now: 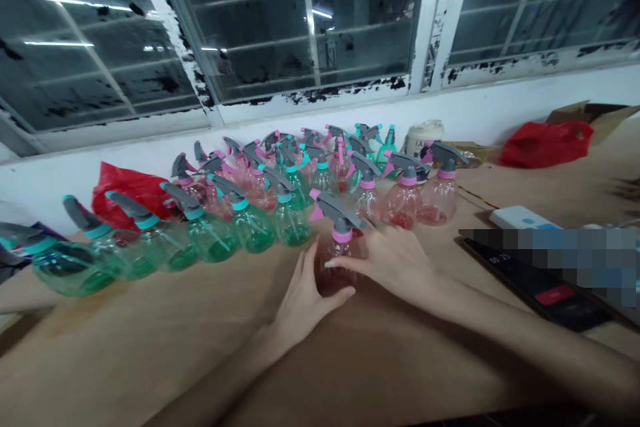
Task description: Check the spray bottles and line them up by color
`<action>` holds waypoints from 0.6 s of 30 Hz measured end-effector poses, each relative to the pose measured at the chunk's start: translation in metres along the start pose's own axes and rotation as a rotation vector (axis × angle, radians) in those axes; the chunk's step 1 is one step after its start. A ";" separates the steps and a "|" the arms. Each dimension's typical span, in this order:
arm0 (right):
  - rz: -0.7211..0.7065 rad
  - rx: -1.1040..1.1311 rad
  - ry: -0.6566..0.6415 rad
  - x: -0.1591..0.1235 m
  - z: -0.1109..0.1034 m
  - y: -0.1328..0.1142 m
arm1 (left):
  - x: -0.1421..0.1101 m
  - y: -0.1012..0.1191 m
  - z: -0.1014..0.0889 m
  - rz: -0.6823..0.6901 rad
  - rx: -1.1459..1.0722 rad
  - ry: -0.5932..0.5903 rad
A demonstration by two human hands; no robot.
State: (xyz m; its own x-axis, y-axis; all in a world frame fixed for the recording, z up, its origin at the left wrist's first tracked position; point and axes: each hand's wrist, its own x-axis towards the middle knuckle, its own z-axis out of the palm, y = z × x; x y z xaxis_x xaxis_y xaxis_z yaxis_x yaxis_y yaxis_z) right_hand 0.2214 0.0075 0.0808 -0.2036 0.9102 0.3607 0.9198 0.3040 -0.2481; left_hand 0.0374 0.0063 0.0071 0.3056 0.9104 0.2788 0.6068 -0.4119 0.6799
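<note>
A clear pink spray bottle (342, 255) with a pink collar and a grey trigger head stands upright on the table before me. My left hand (307, 290) curves round its left and near side, thumb across the front. From the right, my right hand (393, 260) wraps the bottle's body, its thumb near the front. Just beyond my left hand is a green spray bottle (293, 224), the nearest of a row running to the left. Past my right hand stand more pink spray bottles, one (401, 204) close behind it. The held bottle's lower part is partly hidden by my fingers.
Several more pink and green bottles crowd toward the wall. Red plastic bags lie at the left (133, 197) and far right (547, 144). A white bucket (424, 137) stands at the back. On the right are a phone (535, 287) and a white power strip (523, 219).
</note>
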 end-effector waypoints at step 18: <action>-0.271 1.037 0.076 0.020 0.018 0.014 | 0.009 0.017 0.006 0.115 0.096 -0.209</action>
State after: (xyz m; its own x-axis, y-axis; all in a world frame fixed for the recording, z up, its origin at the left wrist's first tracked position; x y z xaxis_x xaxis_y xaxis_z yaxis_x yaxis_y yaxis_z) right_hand 0.2246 0.0352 0.0686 -0.3033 0.7676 0.5646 0.1062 0.6161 -0.7805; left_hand 0.0552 0.0072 0.0174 0.5154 0.8339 0.1973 0.6231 -0.5227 0.5818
